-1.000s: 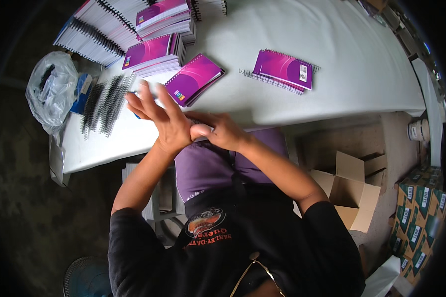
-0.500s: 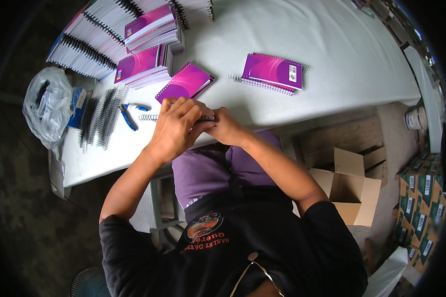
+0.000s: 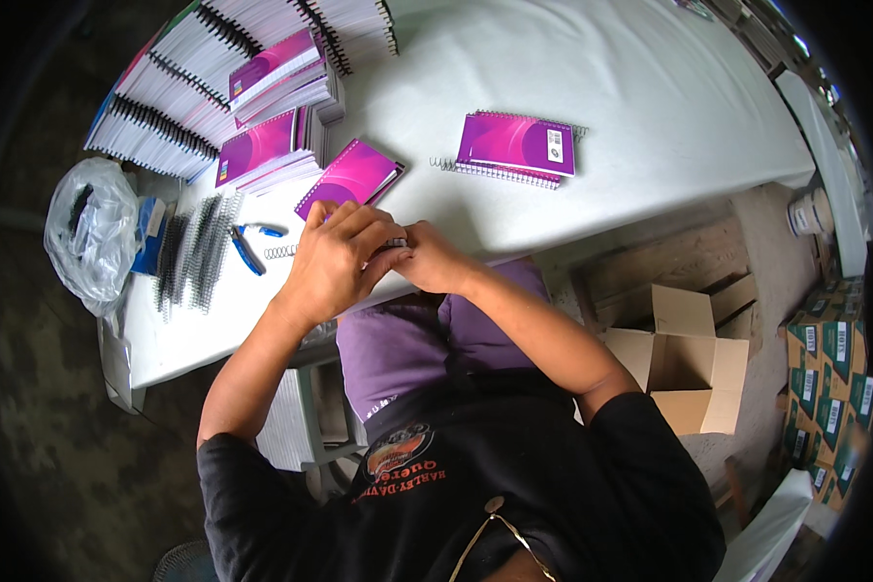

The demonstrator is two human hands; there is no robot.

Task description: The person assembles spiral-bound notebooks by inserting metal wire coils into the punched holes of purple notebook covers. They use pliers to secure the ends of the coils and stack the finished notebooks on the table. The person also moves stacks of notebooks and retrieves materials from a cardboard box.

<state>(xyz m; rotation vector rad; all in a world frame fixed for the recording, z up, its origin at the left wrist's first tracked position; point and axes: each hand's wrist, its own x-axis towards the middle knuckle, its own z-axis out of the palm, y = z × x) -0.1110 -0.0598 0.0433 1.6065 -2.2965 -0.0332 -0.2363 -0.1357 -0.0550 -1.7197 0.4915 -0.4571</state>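
Observation:
Near the table's front edge, my left hand point(image 3: 335, 254) curls from above over a small spiral notebook point(image 3: 396, 242), its fingers bent. Meeting it from the other side, my right hand point(image 3: 434, 258) grips the notebook's right end. Most of the notebook is hidden by my fingers; a dark ringed edge shows between them. A loose wire coil point(image 3: 280, 252) pokes out to the left of my left hand. Just beyond my fingers lies a purple notebook point(image 3: 351, 178), tilted on the table. Blue-handled pliers point(image 3: 247, 252) rest to the left.
Loose coils point(image 3: 200, 254) lie by a clear plastic bag point(image 3: 92, 223) and blue box point(image 3: 149, 236). Stacks of purple notebooks point(image 3: 258, 147) and spiral-bound books point(image 3: 155, 131) fill the far left. Further right lie coil-bound purple notebooks point(image 3: 516, 145). An open carton point(image 3: 684, 364) stands below right.
The view has shifted slightly, so the table things sit a little lower and further left. Both hands stay together on the notebook, with less of its dark edge showing.

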